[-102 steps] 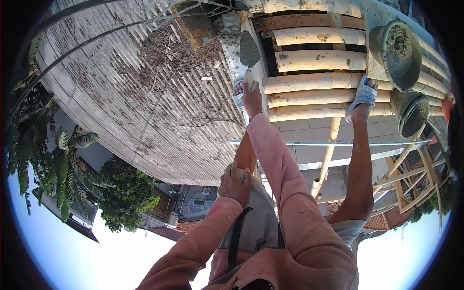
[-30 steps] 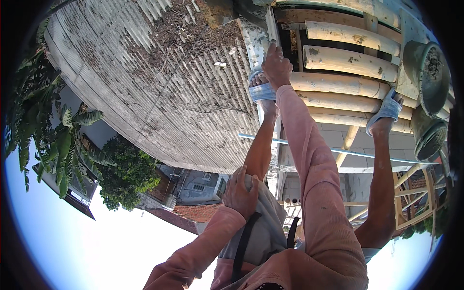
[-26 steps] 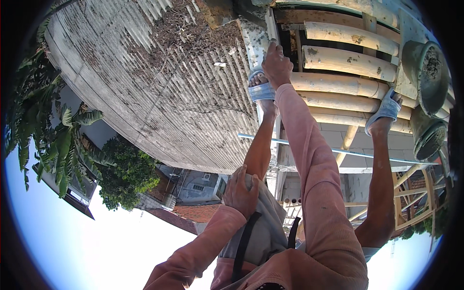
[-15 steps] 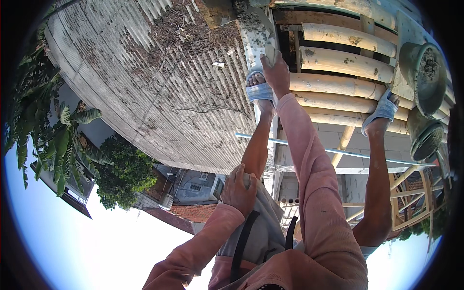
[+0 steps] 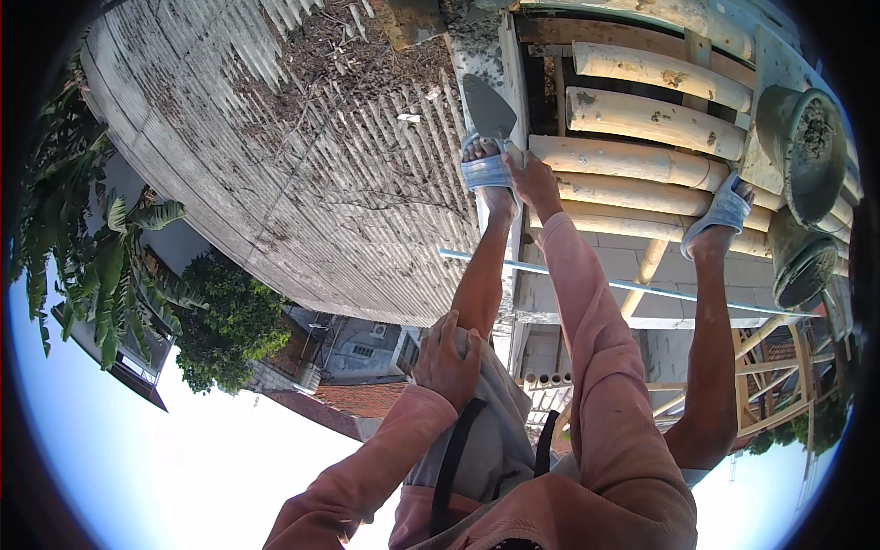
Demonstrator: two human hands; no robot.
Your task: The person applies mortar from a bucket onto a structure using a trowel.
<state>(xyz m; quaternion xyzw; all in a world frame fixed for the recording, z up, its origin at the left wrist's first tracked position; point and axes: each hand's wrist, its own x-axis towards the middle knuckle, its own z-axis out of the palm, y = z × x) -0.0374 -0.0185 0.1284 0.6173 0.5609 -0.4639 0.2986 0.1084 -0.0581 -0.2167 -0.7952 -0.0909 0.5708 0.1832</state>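
Observation:
My right hand [image 5: 533,181] is closed around the handle of a pointed trowel [image 5: 489,108]. The grey blade lies over the narrow concrete ledge [image 5: 475,55], just beyond the toes of my left foot [image 5: 488,172] in its blue sandal. Dark, rough mortar spots the ledge's far stretch. My left hand [image 5: 446,367] rests on my bent left knee, fingers spread and holding nothing. Farther right, my other sandalled foot [image 5: 724,213] stands on bamboo poles [image 5: 642,162].
A weathered corrugated roof [image 5: 339,220] covered with dry debris spreads to the left. Two buckets stand at the right, one with grey mix [image 5: 802,151], the other lower down [image 5: 802,270]. Dark gaps show between the bamboo poles. A thin light-blue strip [image 5: 623,286] crosses below my feet.
My right hand has drawn back toward me along the ledge, beside the left foot. The trowel's blade, seen edge-on before, now shows its flat face. My left hand stays on the knee.

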